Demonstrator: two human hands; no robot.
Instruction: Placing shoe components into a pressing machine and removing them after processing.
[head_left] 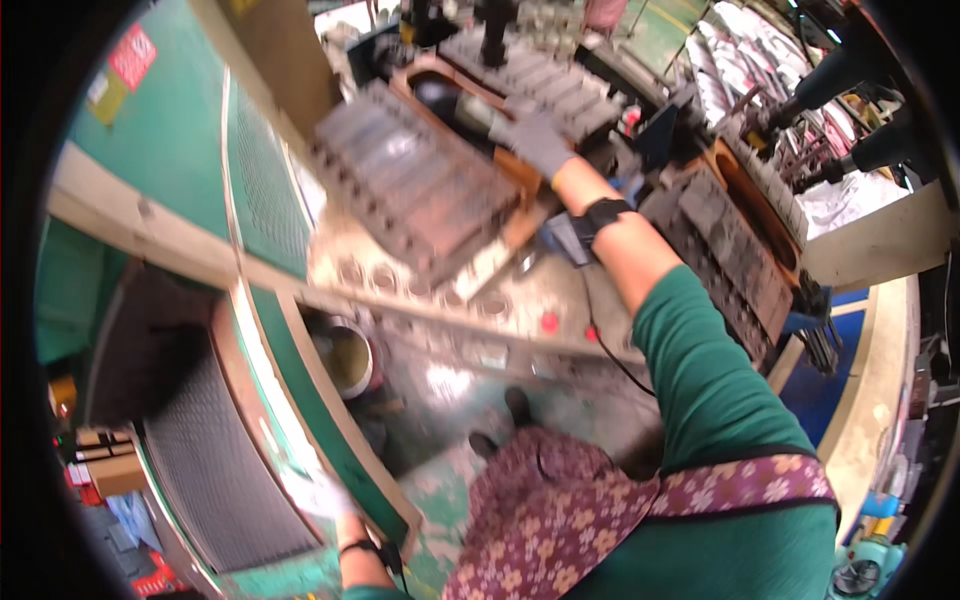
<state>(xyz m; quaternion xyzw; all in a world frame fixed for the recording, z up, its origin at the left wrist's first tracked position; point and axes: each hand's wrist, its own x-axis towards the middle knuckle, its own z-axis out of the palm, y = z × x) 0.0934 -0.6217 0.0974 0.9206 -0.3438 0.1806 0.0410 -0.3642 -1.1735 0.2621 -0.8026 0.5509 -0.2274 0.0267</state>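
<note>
Right hand (540, 140), gloved, flat on mould block (545, 85), grip unclear; dark cylinder (455, 105) just left, lying crosswise. Left hand (318, 495) far off, blurred.

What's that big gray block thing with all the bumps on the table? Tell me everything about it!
The block is a heavy-looking metal slab, gray with rusty brown patches. Rows of small round knobs line its edges, and ridges cross its top. It lies tilted on the worn workbench, beside a brown frame. It looks blurred. The gloved right hand reaches just past its far corner; whether it touches is unclear.
</note>
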